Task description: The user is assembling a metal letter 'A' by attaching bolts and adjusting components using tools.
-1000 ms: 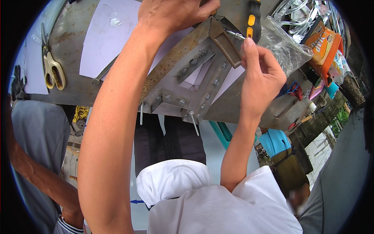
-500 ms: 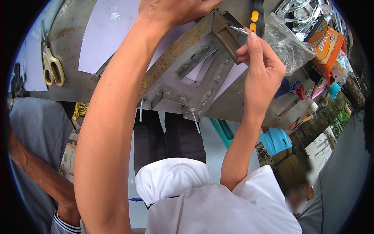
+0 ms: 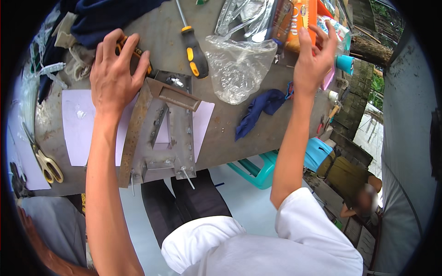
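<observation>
A welded steel frame [image 3: 186,129] lies on the metal-topped table, with two thin rods sticking out at its near edge. A shiny metal bolt-like piece [image 3: 175,82] sits at its far end, beside a brown slotted bar [image 3: 177,95]. My left hand [image 3: 113,78] is open, its fingers spread and bent over a black-and-yellow tool [image 3: 148,68] past the frame's far left corner. Its kind is mostly hidden. My right hand [image 3: 315,62] is raised, open and holding nothing visible, in front of an orange packet [image 3: 301,20].
A black-and-yellow screwdriver [image 3: 195,55] and clear plastic bag [image 3: 239,69] lie beyond the frame. Metal parts [image 3: 251,18] are heaped at the back. Dark blue cloth [image 3: 262,110] lies right, scissors [image 3: 43,161] left. A teal stool [image 3: 262,172] stands below; other people are at both sides.
My right hand has let go of the small metal rod and moved right toward the packet. My left hand's fingers have come into view. The view has shifted, showing more of the table's far side.
</observation>
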A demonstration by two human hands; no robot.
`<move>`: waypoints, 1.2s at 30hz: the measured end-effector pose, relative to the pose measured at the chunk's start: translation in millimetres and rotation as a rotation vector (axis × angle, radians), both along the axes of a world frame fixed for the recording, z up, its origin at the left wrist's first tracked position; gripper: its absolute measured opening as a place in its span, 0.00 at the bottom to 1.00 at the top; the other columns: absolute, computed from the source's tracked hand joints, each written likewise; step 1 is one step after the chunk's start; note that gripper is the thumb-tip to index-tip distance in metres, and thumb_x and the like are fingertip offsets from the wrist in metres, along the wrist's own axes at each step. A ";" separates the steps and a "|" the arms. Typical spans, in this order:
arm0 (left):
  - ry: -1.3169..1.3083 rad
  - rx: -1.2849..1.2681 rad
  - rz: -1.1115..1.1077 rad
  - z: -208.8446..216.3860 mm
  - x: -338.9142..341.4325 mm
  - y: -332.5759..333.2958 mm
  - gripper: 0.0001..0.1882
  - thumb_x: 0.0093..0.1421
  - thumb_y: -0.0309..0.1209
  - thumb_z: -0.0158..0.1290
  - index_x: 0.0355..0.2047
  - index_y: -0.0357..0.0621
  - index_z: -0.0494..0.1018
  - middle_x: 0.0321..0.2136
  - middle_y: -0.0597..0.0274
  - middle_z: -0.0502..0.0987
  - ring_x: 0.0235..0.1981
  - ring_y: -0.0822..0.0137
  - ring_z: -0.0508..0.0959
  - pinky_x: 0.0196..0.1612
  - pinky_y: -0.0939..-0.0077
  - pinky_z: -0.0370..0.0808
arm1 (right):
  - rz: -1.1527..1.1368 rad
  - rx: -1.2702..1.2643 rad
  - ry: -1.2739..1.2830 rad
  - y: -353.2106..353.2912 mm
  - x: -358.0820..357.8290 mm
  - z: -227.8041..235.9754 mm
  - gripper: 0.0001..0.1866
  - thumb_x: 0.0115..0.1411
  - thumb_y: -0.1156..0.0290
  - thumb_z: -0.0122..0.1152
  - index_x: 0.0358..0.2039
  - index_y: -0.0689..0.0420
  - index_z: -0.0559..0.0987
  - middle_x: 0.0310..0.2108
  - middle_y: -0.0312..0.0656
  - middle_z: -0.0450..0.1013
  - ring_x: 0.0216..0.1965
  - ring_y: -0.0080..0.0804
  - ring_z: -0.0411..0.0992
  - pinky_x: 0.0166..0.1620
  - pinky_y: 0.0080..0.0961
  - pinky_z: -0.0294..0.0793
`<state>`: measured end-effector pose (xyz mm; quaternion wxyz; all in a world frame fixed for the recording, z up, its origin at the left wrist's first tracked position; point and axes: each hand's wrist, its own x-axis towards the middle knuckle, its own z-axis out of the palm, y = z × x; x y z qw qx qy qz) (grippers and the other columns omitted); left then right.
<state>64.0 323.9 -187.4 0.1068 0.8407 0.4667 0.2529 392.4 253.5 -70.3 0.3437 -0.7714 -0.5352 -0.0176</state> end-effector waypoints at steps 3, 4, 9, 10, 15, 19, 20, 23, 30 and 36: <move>0.003 0.001 -0.007 0.5 -0.9 -0.4 0.19 0.58 0.39 0.64 0.49 0.51 0.77 0.49 0.63 0.70 0.45 0.59 0.75 0.44 0.62 0.77 | 0.039 -0.113 -0.135 23.4 34.6 -22.1 0.45 0.63 0.52 0.68 0.69 0.68 0.59 0.56 0.49 0.75 0.53 0.41 0.67 0.55 0.35 0.72; 0.002 0.001 -0.014 0.4 -1.2 -0.2 0.19 0.58 0.38 0.64 0.49 0.51 0.77 0.49 0.63 0.70 0.45 0.59 0.75 0.45 0.62 0.77 | 0.039 -0.142 -0.178 29.5 39.5 -29.9 0.47 0.62 0.49 0.68 0.69 0.69 0.59 0.57 0.49 0.75 0.55 0.44 0.64 0.58 0.37 0.69; 0.010 -0.012 -0.013 0.4 -0.5 0.2 0.19 0.58 0.38 0.64 0.49 0.52 0.77 0.48 0.62 0.70 0.44 0.59 0.75 0.44 0.62 0.77 | 0.019 -0.258 -0.223 43.0 42.2 -54.4 0.53 0.58 0.42 0.69 0.69 0.69 0.59 0.56 0.50 0.76 0.57 0.52 0.59 0.65 0.42 0.58; 0.021 -0.007 -0.014 0.6 -0.4 0.2 0.19 0.58 0.38 0.64 0.49 0.52 0.77 0.48 0.62 0.70 0.44 0.59 0.75 0.44 0.62 0.77 | 0.015 -0.270 -0.212 42.5 41.6 -56.1 0.54 0.58 0.41 0.69 0.69 0.69 0.59 0.56 0.50 0.76 0.58 0.52 0.59 0.65 0.42 0.58; 0.039 -0.026 -0.014 1.0 -1.0 0.3 0.19 0.58 0.38 0.64 0.49 0.52 0.77 0.48 0.62 0.70 0.44 0.58 0.75 0.44 0.62 0.77 | -0.102 -0.161 -0.261 37.2 41.1 -58.3 0.40 0.56 0.55 0.73 0.62 0.64 0.69 0.54 0.61 0.70 0.55 0.56 0.66 0.59 0.47 0.68; 0.030 -0.010 -0.015 0.7 -0.5 0.6 0.19 0.58 0.38 0.64 0.49 0.52 0.77 0.49 0.62 0.70 0.44 0.58 0.75 0.44 0.61 0.77 | -0.117 -0.211 -0.178 37.2 43.3 -59.4 0.44 0.54 0.50 0.75 0.62 0.64 0.68 0.57 0.62 0.67 0.59 0.58 0.60 0.63 0.50 0.63; 0.032 -0.008 -0.015 0.8 -0.3 0.6 0.19 0.58 0.38 0.64 0.49 0.52 0.77 0.49 0.62 0.70 0.44 0.58 0.75 0.44 0.61 0.77 | -0.098 -0.202 -0.219 37.9 43.6 -59.7 0.44 0.54 0.50 0.75 0.62 0.64 0.68 0.57 0.62 0.67 0.58 0.58 0.61 0.62 0.49 0.64; 0.038 -0.006 -0.017 1.1 -0.4 0.6 0.19 0.58 0.38 0.64 0.49 0.52 0.77 0.49 0.61 0.70 0.45 0.58 0.75 0.44 0.61 0.77 | -0.079 -0.204 -0.250 40.2 43.2 -60.6 0.44 0.54 0.50 0.75 0.62 0.65 0.68 0.57 0.61 0.68 0.58 0.57 0.62 0.62 0.49 0.64; 0.037 -0.010 -0.023 0.2 -0.4 0.6 0.19 0.58 0.38 0.64 0.49 0.52 0.77 0.48 0.61 0.70 0.45 0.57 0.75 0.44 0.61 0.77 | -0.066 -0.213 -0.227 42.7 38.4 -59.3 0.45 0.53 0.49 0.76 0.63 0.64 0.68 0.56 0.60 0.70 0.57 0.57 0.64 0.62 0.49 0.64; 0.039 -0.014 -0.019 2.8 0.6 0.5 0.19 0.58 0.39 0.64 0.49 0.52 0.77 0.48 0.61 0.70 0.44 0.57 0.75 0.44 0.62 0.77 | -0.085 -0.060 -0.151 38.4 14.7 -37.1 0.39 0.58 0.56 0.73 0.63 0.65 0.69 0.46 0.49 0.78 0.47 0.41 0.71 0.52 0.35 0.72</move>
